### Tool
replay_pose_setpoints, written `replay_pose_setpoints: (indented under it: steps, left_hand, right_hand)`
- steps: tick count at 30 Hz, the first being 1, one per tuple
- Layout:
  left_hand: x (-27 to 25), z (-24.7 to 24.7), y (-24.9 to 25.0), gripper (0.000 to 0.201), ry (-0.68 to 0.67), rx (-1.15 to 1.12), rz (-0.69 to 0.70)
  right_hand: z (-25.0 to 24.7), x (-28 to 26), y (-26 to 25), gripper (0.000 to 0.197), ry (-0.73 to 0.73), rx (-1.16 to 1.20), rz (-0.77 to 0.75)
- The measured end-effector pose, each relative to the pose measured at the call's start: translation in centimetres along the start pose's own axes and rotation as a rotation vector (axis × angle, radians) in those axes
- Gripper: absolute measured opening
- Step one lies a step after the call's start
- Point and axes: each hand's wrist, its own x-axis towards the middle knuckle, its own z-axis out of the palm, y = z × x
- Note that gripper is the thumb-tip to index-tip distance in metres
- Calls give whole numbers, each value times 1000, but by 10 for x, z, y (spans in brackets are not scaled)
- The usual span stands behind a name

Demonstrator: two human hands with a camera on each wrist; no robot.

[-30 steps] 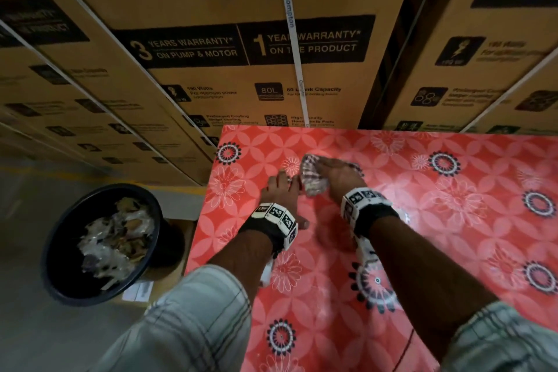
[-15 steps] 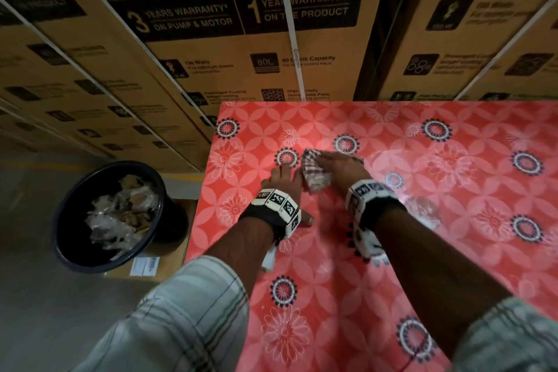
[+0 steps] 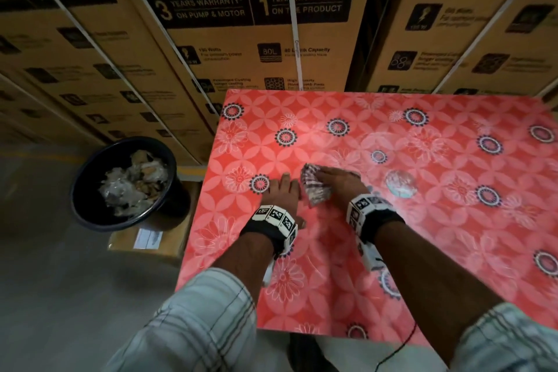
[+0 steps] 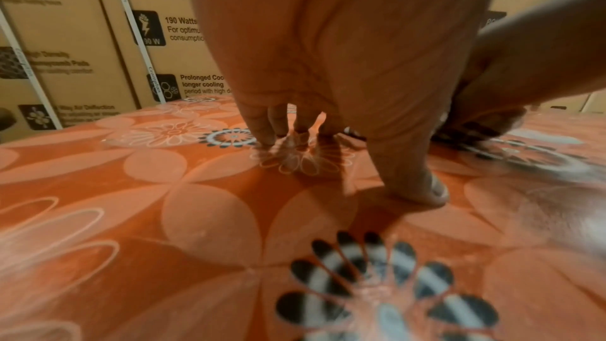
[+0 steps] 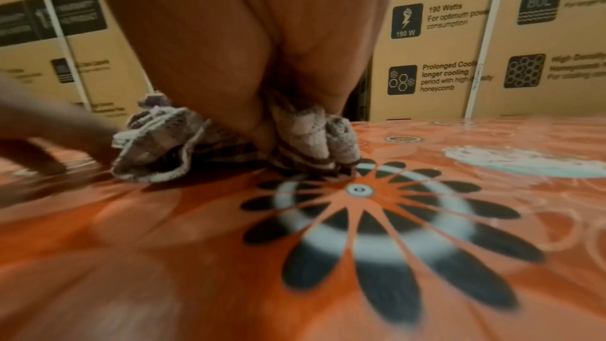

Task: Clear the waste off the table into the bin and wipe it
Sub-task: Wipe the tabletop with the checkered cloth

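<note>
Right hand (image 3: 335, 181) has dragged cloth (image 3: 312, 187) nearer across table (image 3: 453, 251).

Before you, the stacked cardboard cartons (image 3: 247, 39) carry "3 YEARS WARRANTY ON PUMP & MOTOR", "1 YEAR WARRANTY ON THE PRODUCT", "80L", "190 Watts"; their white strapping (image 3: 294, 24) reads "Crompton".

Stacked brown cardboard cartons (image 3: 247, 39) stand against the far table edge, bound with white straps (image 3: 294, 39). Black printed panels read "3 YEARS WARRANTY ON PUMP & MOTOR", "190 Watts" and "80L". A flat cardboard box (image 3: 151, 238) with a white label (image 3: 148, 239) lies on the grey floor (image 3: 45, 296).
</note>
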Motion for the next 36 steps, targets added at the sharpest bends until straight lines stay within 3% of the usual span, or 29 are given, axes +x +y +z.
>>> replay_pose_setpoints:
  steps: [4,9,12,18,23,26,31,36]
  left_hand:
    - [1,8,-3,109,-13,-33,-1]
    - [-28,6,6,108,-12,-40,7]
    - [-52,20,17,112,-43,-67,9]
    - [-81,35,26,95,39,-51,-1]
    - [-106,42,33,103,-7,19,28]
    - [-115,45,38,109,-26,20,19]
    - [-119,52,36,104,19,28,24]
    - [-140,65,46,85,45,50,34]
  right_hand:
    - [-9,17,-3,49,-59,-37,65]
    - [3,-56,-26,52,79,-50,-48]
    - [9,-80,-29,50,38,-119,-46]
    - [6,-60,-25,64,-32,-129,7]
    - [24,-131,-43,53,67,-85,-28]
    - [37,-172,-50,57,53,-16,-67]
    - [41,-155,-42,58,76,-89,-41]
    - [45,-150,-45,60,113,-83,3]
